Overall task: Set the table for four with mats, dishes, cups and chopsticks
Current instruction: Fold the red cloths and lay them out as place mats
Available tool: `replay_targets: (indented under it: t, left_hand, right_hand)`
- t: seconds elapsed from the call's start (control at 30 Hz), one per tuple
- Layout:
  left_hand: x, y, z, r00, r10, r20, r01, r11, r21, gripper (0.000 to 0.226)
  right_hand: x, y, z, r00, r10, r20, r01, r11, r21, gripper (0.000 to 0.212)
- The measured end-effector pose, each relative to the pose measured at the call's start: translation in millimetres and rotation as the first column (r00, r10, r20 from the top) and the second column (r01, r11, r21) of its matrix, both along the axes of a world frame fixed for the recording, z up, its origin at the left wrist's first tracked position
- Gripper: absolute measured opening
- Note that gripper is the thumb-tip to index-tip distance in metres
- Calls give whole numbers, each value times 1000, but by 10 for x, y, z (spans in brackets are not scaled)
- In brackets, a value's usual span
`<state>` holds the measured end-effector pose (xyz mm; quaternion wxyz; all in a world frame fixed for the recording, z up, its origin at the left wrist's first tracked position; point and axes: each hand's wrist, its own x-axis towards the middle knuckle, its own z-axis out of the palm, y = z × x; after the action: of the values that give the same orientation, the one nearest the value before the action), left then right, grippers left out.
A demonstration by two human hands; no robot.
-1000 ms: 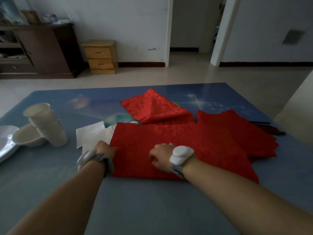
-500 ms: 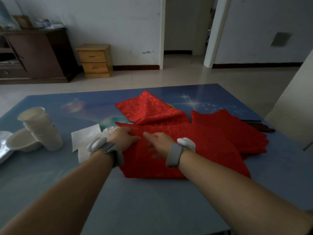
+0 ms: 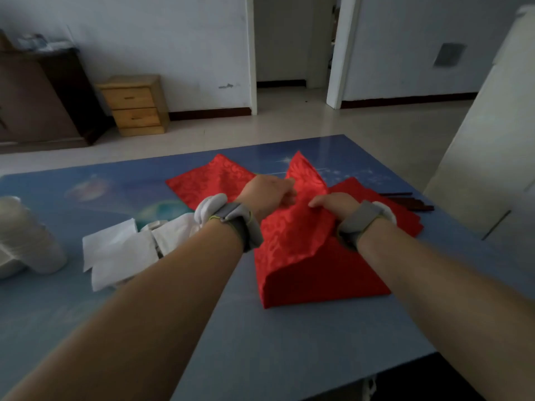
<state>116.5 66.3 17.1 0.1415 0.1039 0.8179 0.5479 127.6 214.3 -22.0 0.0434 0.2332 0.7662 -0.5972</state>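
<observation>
Since half a second ago both hands have been pulling the top red mat [image 3: 301,241] up off the pile, so that its middle is now standing in a raised fold instead of lying flat. The left hand [image 3: 265,195] is gripping the cloth near its far corner, fingers curled around the fabric. The right hand [image 3: 333,204] is pinching the same mat just beside it, thumb and fingers closed on the fold. Each wrist is wearing a grey band with a white device on it.

The lifted mat is peaking toward twelve o'clock, while its near edge is still resting on the blue counter [image 3: 289,342]. Under and behind it more red mats are lying: one [image 3: 208,180] spreading out toward eleven o'clock of the hands, and another [image 3: 405,224] showing at three o'clock behind the right wrist. Dark chopsticks [image 3: 411,203] are lying on the counter past that mat, at two o'clock.

At nine o'clock of the left hand, white napkins [image 3: 115,256] are lying in a loose heap on the counter. Farther out the same way, at the left edge of the view, a stack of white cups [image 3: 31,244] is standing, blurred, with a white bowl [image 3: 8,269] touching its near side.

Beyond the counter, a small wooden drawer unit [image 3: 134,105] is standing on the floor against the wall at ten o'clock.
</observation>
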Motion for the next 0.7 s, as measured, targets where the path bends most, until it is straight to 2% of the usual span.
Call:
replay_targets:
  t: [0.03,0.13,0.23,0.3,0.4,0.57,0.63,0.7]
  left_hand:
    - [-9,-19,-58,999,30,-32,-31,999,-41,25]
    - [-27,-63,-338,993,59,-105,-88,953,-290,27]
    - [20,-82,-673,997,63,-54,-81,871,-484,28]
    - [81,-88,-859,987,157,26,-122,854,-507,35]
    - [116,-63,-1044,960,253,116,-169,862,-478,44]
    - [82,-34,-1131,945,290,153,-194,871,-452,47]
    - [77,-29,-1156,947,282,152,-180,862,-474,45]
    - [70,-43,-1193,946,276,167,-165,859,-484,42]
  right_hand:
    - [-19,127,-8,1000,-7,2,7,999,52,9]
    - [21,547,-110,998,-36,56,23,975,219,33]
    - [110,857,-327,998,-23,61,11,981,194,32]
    - [152,988,-514,994,-7,105,-20,967,254,29]
    - [146,1125,-799,987,7,161,-57,949,311,44]
    - [185,1054,-802,984,0,178,-61,940,334,38]
    - [209,1025,-796,976,-34,216,-65,899,433,44]
    - [265,1005,-800,959,-107,262,-72,804,591,46]
